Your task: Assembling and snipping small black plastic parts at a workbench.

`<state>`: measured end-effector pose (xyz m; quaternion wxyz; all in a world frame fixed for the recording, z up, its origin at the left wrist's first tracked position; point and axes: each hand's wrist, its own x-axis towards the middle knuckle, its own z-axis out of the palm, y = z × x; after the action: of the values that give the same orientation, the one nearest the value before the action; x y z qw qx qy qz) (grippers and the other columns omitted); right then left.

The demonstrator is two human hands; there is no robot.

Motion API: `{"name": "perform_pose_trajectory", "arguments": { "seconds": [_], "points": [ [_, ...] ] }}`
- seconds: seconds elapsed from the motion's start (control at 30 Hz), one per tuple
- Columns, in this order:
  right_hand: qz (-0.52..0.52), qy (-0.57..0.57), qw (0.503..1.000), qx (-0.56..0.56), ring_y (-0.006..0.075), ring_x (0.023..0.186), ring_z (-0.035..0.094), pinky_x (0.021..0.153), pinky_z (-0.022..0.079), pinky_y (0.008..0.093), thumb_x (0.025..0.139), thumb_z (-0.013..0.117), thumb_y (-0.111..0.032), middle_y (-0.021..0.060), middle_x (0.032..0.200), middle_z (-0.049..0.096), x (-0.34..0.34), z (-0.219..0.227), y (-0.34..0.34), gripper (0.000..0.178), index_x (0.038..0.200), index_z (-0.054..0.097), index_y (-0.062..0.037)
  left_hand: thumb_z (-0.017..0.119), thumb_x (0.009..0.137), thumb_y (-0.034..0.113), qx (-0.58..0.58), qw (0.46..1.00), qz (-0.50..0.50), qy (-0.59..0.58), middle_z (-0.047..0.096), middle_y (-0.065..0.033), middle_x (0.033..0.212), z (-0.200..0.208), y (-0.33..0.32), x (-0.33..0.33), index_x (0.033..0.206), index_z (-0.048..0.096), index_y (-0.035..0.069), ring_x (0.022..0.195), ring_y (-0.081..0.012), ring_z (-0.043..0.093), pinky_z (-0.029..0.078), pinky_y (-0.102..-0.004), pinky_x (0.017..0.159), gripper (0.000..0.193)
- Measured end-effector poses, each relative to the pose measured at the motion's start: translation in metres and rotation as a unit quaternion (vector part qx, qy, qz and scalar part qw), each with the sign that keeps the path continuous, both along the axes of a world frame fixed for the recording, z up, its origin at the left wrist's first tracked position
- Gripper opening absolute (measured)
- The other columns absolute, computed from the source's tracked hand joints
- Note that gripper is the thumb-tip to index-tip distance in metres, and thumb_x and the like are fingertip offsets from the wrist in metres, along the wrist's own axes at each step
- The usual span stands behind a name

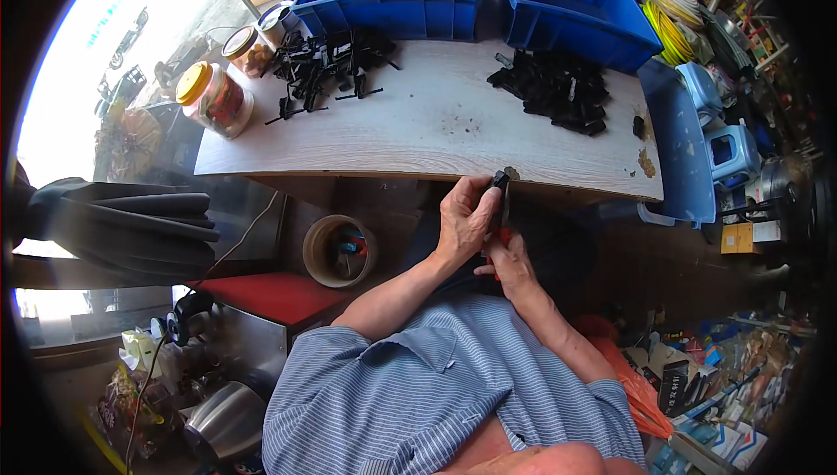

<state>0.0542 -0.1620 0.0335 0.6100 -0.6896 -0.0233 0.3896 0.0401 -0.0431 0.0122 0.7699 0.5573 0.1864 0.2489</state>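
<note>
Head view. A small black part (500, 180) is pinched between thumb and fingers of the left hand (465, 218); it is held at the fingertips, by the near edge of the tabletop (418, 139), right of that edge's middle. A red-handled tool (504, 235) is gripped in the right hand (513, 266), just below the part; whether the two touch cannot be told. A left pile of black pieces (318, 65) is heaped toward the far left corner, a right pile (558, 91) toward the far right. Blue crates (392, 17) are lined along the far edge.
</note>
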Motion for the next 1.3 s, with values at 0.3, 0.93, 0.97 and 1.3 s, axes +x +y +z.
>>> {"name": "perform_pose_trajectory", "arguments": {
  "seconds": [0.3, 0.93, 0.97, 1.3],
  "points": [
    [0.006, -0.008, 1.000, -0.007, 0.0145, 0.080, 0.063, 0.056, 0.055, 0.0293, 0.086, 0.055, -0.025, 0.0065, 0.089, 0.062, 0.000, -0.005, 0.000, 0.039, 0.118, 0.050, -0.0036, 0.065, 0.096, 0.009, 0.032, 0.999, 0.005, 0.015, 0.065, -0.0011, 0.087, 0.001, -0.001, 0.000, 0.109, 0.063, -0.003, 0.075, -0.0035, 0.056, 0.049, -0.0213, 0.067, 0.017],
    [-0.142, 0.074, 0.982, 0.098, 0.0134, 0.060, 0.058, 0.052, 0.058, 0.0338, 0.091, 0.062, -0.036, 0.0013, 0.068, 0.052, 0.018, -0.006, -0.001, 0.029, 0.101, 0.056, -0.0089, 0.072, 0.088, 0.012, 0.364, 0.931, -0.009, 0.028, 0.069, -0.0174, 0.078, 0.056, 0.026, 0.061, 0.105, 0.060, -0.002, 0.063, -0.0292, 0.067, 0.053, -0.0328, 0.061, 0.025],
    [-0.182, 0.070, 0.976, 0.097, 0.0142, 0.060, 0.058, 0.052, 0.058, 0.0355, 0.091, 0.061, -0.034, 0.0011, 0.068, 0.051, 0.020, -0.004, 0.001, 0.025, 0.100, 0.056, -0.0104, 0.073, 0.087, 0.015, 0.373, 0.928, 0.005, -0.008, 0.070, -0.0174, 0.087, 0.065, 0.034, 0.077, 0.108, 0.060, -0.001, 0.072, -0.0330, 0.067, 0.053, -0.0358, 0.068, 0.030],
    [-0.163, 0.041, 0.982, 0.089, 0.0149, 0.058, 0.057, 0.055, 0.060, 0.0402, 0.089, 0.053, -0.022, 0.0018, 0.064, 0.051, 0.014, -0.004, -0.017, 0.012, 0.090, 0.055, -0.0110, 0.069, 0.076, 0.010, 0.662, 0.662, 0.290, 0.198, 0.060, -0.0127, 0.123, 0.049, 0.180, 0.048, 0.115, 0.063, 0.007, 0.121, -0.0357, 0.050, 0.043, -0.0484, 0.099, 0.040]
  ]
}}
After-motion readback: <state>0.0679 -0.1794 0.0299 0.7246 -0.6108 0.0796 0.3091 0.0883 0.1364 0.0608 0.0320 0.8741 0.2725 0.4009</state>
